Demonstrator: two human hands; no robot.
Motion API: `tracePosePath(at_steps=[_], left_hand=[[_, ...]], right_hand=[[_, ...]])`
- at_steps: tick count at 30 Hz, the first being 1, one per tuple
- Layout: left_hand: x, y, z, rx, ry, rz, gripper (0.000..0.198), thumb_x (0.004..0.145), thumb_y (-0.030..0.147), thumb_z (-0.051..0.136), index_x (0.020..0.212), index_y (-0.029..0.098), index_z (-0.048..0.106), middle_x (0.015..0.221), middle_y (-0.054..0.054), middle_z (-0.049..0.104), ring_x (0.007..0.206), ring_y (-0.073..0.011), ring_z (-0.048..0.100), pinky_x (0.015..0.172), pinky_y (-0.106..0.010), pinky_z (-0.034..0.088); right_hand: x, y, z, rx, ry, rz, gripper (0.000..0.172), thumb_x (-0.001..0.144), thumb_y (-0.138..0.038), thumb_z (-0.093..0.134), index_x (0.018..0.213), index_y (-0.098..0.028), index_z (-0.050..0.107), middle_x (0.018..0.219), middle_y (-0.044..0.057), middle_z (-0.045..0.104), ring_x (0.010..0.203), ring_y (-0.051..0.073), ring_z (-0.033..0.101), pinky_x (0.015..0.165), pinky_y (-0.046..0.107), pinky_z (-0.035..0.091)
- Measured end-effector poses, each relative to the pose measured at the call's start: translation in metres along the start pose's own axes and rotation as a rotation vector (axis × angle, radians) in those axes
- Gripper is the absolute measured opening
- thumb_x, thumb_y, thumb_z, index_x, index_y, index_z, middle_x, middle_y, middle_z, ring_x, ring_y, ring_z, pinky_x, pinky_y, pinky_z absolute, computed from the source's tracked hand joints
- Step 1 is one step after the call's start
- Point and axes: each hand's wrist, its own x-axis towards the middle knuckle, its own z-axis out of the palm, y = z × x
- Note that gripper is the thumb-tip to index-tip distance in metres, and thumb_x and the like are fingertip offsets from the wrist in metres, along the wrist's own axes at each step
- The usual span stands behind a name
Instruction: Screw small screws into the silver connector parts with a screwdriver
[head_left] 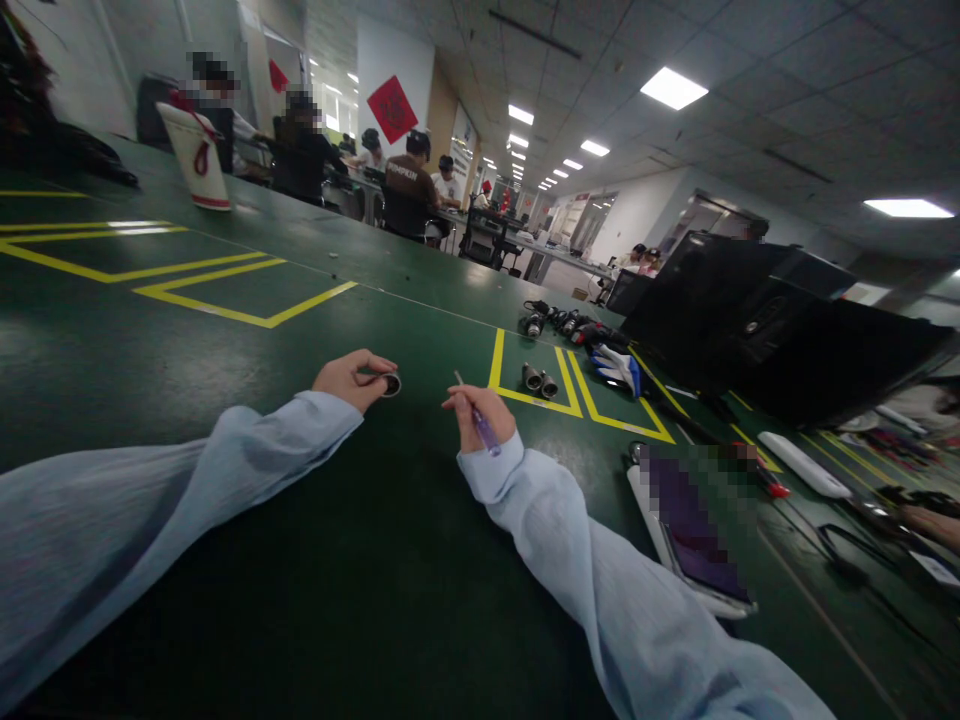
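Between the thumb and fingers of my left hand [354,380] is a small round metal connector [391,384], its open end facing right. My right hand [484,412] is closed around a screwdriver with a clear purple handle [486,435]. The thin shaft [458,378] sticks out past my fingers, up and to the left, apart from the connector. Both hands are just above the green table [390,560]. To the right of my right hand, two similar metal connectors [540,380] lie inside a yellow-taped box.
Farther right are a white and blue glove [616,368], cabled connectors [534,322], a phone-like device [694,530] and a black monitor [795,320]. A paper cup [196,155] stands at the back left. Yellow tape [270,322] marks boxes on the table. Several people sit at desks beyond.
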Motion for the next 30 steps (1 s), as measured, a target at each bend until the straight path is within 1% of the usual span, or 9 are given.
tracePosePath(at_steps=[3, 6, 8, 12, 16, 19, 22, 27, 30], left_hand=[[0.030, -0.011, -0.006, 0.207, 0.059, 0.024, 0.018, 0.059, 0.021, 0.054, 0.076, 0.018, 0.056, 0.095, -0.009, 0.066, 0.081, -0.0250, 0.065, 0.077, -0.038, 0.050], [0.055, -0.016, -0.006, 0.296, 0.061, 0.057, 0.023, 0.059, 0.018, 0.055, 0.082, 0.018, 0.057, 0.092, -0.009, 0.065, 0.082, -0.0270, 0.064, 0.081, -0.040, 0.048], [0.067, -0.017, 0.001, 0.293, 0.033, 0.085, 0.025, 0.059, 0.016, 0.054, 0.084, 0.017, 0.057, 0.094, -0.009, 0.064, 0.084, -0.0254, 0.063, 0.081, -0.037, 0.048], [0.079, -0.016, 0.040, 0.232, -0.042, 0.145, 0.030, 0.059, 0.013, 0.055, 0.088, 0.016, 0.058, 0.096, -0.007, 0.064, 0.084, -0.0186, 0.062, 0.079, -0.027, 0.049], [0.084, -0.016, 0.084, 0.170, -0.120, 0.195, 0.032, 0.060, 0.014, 0.057, 0.092, 0.017, 0.059, 0.088, -0.004, 0.067, 0.080, -0.0142, 0.063, 0.071, -0.020, 0.050], [0.093, -0.020, 0.093, 0.181, -0.091, 0.185, 0.033, 0.060, 0.015, 0.057, 0.094, 0.016, 0.058, 0.086, -0.004, 0.068, 0.078, -0.0139, 0.063, 0.071, -0.020, 0.050], [0.107, -0.027, 0.071, 0.244, 0.010, 0.125, 0.031, 0.062, 0.018, 0.056, 0.093, 0.014, 0.056, 0.083, -0.004, 0.068, 0.077, -0.0155, 0.063, 0.073, -0.024, 0.049], [0.124, -0.038, -0.002, 0.357, 0.193, 0.060, 0.026, 0.061, 0.019, 0.055, 0.087, 0.018, 0.056, 0.089, -0.004, 0.065, 0.089, -0.0218, 0.061, 0.081, -0.031, 0.045], [0.127, -0.041, -0.036, 0.411, 0.259, 0.027, 0.024, 0.059, 0.022, 0.058, 0.083, 0.018, 0.058, 0.088, -0.007, 0.065, 0.096, -0.0264, 0.057, 0.083, -0.038, 0.042]], right_hand=[[0.017, 0.040, -0.007, -0.307, -0.022, 0.263, 0.023, 0.086, -0.023, 0.039, 0.088, -0.015, 0.060, 0.080, 0.006, 0.068, 0.080, 0.017, 0.059, 0.079, 0.029, 0.043], [0.031, 0.084, -0.021, -0.432, -0.007, 0.416, 0.026, 0.085, -0.021, 0.035, 0.091, -0.009, 0.058, 0.090, 0.013, 0.064, 0.087, 0.020, 0.056, 0.081, 0.031, 0.038], [0.037, 0.109, -0.030, -0.509, -0.015, 0.532, 0.025, 0.082, -0.022, 0.039, 0.092, -0.008, 0.057, 0.086, 0.014, 0.063, 0.092, 0.022, 0.054, 0.081, 0.033, 0.036], [0.041, 0.141, -0.036, -0.630, -0.107, 0.740, 0.025, 0.070, -0.033, 0.060, 0.087, -0.015, 0.056, 0.084, 0.012, 0.062, 0.097, 0.029, 0.052, 0.084, 0.042, 0.034], [0.041, 0.151, -0.035, -0.665, -0.253, 0.817, 0.030, 0.063, -0.038, 0.067, 0.084, -0.021, 0.055, 0.083, 0.008, 0.061, 0.093, 0.027, 0.055, 0.085, 0.044, 0.034], [0.041, 0.152, -0.038, -0.664, -0.324, 0.847, 0.031, 0.063, -0.035, 0.067, 0.088, -0.023, 0.054, 0.084, 0.006, 0.060, 0.089, 0.025, 0.057, 0.080, 0.038, 0.039], [0.042, 0.153, -0.042, -0.664, -0.347, 0.887, 0.032, 0.064, -0.034, 0.067, 0.090, -0.022, 0.053, 0.086, 0.007, 0.058, 0.084, 0.022, 0.057, 0.074, 0.033, 0.041], [0.043, 0.152, -0.046, -0.656, -0.321, 0.909, 0.036, 0.061, -0.036, 0.071, 0.088, -0.019, 0.054, 0.090, 0.008, 0.057, 0.083, 0.020, 0.057, 0.073, 0.028, 0.042], [0.042, 0.151, -0.047, -0.650, -0.299, 0.891, 0.041, 0.056, -0.040, 0.073, 0.086, -0.018, 0.055, 0.088, 0.008, 0.057, 0.084, 0.021, 0.056, 0.075, 0.029, 0.042]])
